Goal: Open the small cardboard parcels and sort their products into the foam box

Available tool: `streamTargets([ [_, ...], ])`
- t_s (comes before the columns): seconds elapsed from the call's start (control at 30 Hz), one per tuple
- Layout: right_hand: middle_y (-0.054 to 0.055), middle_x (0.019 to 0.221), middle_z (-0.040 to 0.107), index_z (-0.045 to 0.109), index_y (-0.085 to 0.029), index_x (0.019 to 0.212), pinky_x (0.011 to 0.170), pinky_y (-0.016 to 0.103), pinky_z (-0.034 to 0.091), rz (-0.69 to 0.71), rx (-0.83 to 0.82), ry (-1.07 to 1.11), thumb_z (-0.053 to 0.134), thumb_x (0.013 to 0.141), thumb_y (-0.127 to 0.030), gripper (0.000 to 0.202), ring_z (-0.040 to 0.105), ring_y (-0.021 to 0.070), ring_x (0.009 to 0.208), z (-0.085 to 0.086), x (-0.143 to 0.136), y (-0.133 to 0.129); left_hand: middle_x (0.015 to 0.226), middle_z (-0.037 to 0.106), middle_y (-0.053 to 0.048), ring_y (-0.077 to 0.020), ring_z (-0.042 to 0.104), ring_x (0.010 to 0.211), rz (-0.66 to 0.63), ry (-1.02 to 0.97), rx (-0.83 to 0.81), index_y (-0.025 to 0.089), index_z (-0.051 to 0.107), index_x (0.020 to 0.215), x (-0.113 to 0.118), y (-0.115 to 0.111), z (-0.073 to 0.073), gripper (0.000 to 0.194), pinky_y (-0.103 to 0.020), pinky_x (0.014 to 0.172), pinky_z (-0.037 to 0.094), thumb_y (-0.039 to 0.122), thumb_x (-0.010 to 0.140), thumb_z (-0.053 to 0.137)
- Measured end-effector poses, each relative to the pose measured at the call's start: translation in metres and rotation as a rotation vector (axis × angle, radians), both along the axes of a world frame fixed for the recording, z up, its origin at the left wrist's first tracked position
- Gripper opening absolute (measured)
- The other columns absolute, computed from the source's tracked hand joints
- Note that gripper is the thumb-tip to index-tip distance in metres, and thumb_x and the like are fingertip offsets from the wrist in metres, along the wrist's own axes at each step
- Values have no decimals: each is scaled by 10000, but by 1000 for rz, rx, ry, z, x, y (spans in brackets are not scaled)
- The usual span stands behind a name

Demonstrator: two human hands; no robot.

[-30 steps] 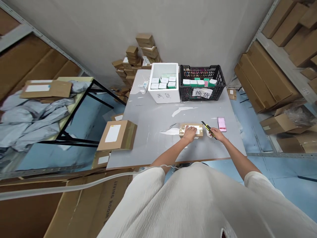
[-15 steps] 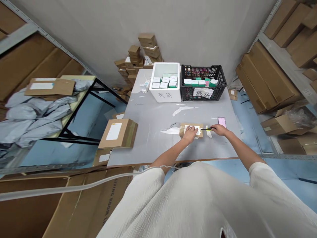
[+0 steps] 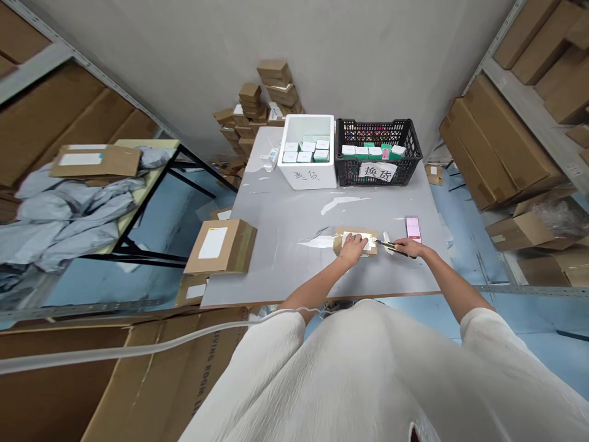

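A small cardboard box [image 3: 340, 234] with a white label lies on the grey table. My left hand [image 3: 353, 247] rests on top of it, fingers spread over the label. My right hand [image 3: 410, 247] is closed around a black and yellow utility knife [image 3: 394, 247], whose tip points left at the box's right end. Whether the blade touches the box I cannot tell. A phone with a pink screen [image 3: 413, 228] lies just beyond my right hand. Beside the knife is a torn white patch [image 3: 387, 236] on the tabletop.
At the back of the table [image 3: 276, 245] stand a white foam bin [image 3: 307, 178] and a black crate [image 3: 380, 166], both holding white-and-green boxes. A larger carton [image 3: 218, 248] sits by the left edge. Stacked cartons [image 3: 248, 113] and loaded shelves surround the table.
The knife has turned, its handle end swinging toward me, and my right hand has moved slightly right and nearer. More of the phone shows. My left hand stays on the box.
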State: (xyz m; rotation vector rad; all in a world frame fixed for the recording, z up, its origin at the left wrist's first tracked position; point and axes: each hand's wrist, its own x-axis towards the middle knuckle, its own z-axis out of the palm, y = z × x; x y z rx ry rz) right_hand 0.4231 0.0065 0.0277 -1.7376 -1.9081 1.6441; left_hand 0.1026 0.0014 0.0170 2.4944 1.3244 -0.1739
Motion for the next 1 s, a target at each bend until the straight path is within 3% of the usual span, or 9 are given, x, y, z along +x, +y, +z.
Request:
streamTargets([
  [0.2, 13, 780, 718, 755, -239, 902, 565, 264, 461, 21, -8, 6, 659, 916, -578, 352, 580, 166, 642, 4, -16, -5, 1387, 604, -108, -289, 628, 1259, -17, 45, 2, 279, 516, 1447, -1, -1, 5, 593, -522, 1338, 215, 100, 904, 672],
  [0.37, 23, 824, 737, 728, -242, 924, 546, 251, 469, -51, -1, 10, 676, 911, -563, 325, 620, 171, 658, -4, -4, -13, 1420, 604, -153, -315, 586, 1350, -36, 31, 2, 223, 501, 1508, -3, -5, 10, 620, -478, 1318, 238, 137, 920, 679],
  [0.53, 53, 949, 794, 652, -232, 1056, 624, 262, 522, -260, 29, 94, 611, 985, -568, 346, 686, 179, 735, -8, 1, -21, 1628, 477, -184, -360, 566, 1401, 95, -130, -13, 235, 355, 1679, -3, 0, 11, 728, -484, 1240, 335, 399, 1023, 625],
  [0.63, 61, 986, 811, 647, -233, 1177, 657, 278, 531, -300, 70, 126, 592, 1010, -557, 369, 702, 195, 785, -1, -4, -27, 1645, 477, -164, -338, 573, 1385, 198, -169, -2, 256, 396, 1658, 0, 10, 11, 577, -479, 1204, 362, 341, 1093, 470],
  [0.8, 38, 1020, 807, 718, -256, 1246, 813, 344, 570, -190, 227, 20, 540, 1047, -506, 366, 714, 234, 890, 13, -12, -40, 1604, 519, -155, -332, 453, 1496, 200, -122, -13, 241, 473, 1572, 3, 24, 6, 557, -494, 1243, 308, 178, 1020, 527],
  [1.0, 77, 1315, 752, 727, -282, 1352, 983, 383, 562, 13, 415, -171, 660, 999, -326, 362, 723, 279, 1132, 18, -20, -52, 1527, 568, -168, -347, 433, 1488, 200, -50, -85, 246, 539, 1496, 5, 31, 0, 564, -533, 1217, 313, 173, 945, 633],
])
